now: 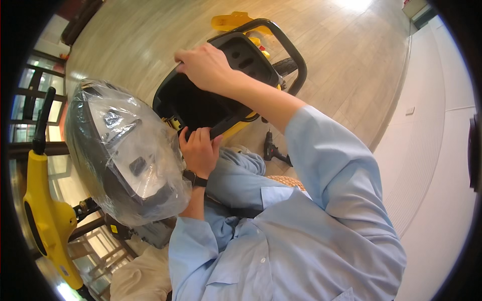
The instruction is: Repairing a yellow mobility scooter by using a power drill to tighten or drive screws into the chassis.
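A black storage bin with a moulded tray section sits in the yellow body of a scooter. My left hand, with a dark watch at its wrist, grips the bin's near rim, fingers hooked over the edge. Above the bin's far side is my right hand, its fingers curled closed; what they hold, if anything, is hidden. Left of the bin stands a raised scooter seat wrapped in clear plastic, beside my left hand.
A black tubular rack and a yellow mudguard are at the scooter's far end. On the floor near my knee lies a power drill. The yellow handlebar column stands at far left. A white wall runs along the right.
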Available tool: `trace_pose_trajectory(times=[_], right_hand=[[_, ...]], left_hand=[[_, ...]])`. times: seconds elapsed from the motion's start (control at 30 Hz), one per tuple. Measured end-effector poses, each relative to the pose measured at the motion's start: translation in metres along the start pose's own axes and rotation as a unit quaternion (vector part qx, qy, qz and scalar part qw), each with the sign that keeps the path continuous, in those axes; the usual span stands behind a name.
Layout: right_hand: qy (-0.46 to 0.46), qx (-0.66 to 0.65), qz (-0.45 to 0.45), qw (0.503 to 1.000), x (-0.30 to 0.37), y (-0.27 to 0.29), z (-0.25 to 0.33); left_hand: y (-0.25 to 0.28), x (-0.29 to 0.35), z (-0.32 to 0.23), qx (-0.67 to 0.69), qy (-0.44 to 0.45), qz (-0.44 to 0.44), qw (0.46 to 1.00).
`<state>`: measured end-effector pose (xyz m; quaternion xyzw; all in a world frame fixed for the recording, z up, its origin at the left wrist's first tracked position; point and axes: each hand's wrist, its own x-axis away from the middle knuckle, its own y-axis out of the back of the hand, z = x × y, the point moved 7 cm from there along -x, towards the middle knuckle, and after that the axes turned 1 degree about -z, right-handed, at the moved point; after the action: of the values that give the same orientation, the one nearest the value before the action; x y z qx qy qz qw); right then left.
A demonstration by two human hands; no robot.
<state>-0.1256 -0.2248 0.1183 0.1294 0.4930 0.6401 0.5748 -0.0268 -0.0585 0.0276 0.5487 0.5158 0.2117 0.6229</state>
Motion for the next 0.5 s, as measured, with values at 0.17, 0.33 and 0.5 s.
trace_pose_trajectory(times=[0.17, 0.33, 0.5], right_hand=[[-0.013, -0.049, -0.009, 0.999, 0.001, -0.003, 0.014], [-0.097, -0.112, -0.100, 0.984, 0.052, -0.046, 0.040], [-0.180, -0.296, -0.058, 0.936, 0.051, -0.097, 0.035]], left_hand=[[0.001, 0.002, -0.014, 0.000, 0.024, 0.005, 1.000], [-0.002, -0.001, -0.014, -0.024, 0.020, 0.025, 0.999], [-0.004, 0.000, -0.006, 0.021, 0.013, 0.001, 1.000]])
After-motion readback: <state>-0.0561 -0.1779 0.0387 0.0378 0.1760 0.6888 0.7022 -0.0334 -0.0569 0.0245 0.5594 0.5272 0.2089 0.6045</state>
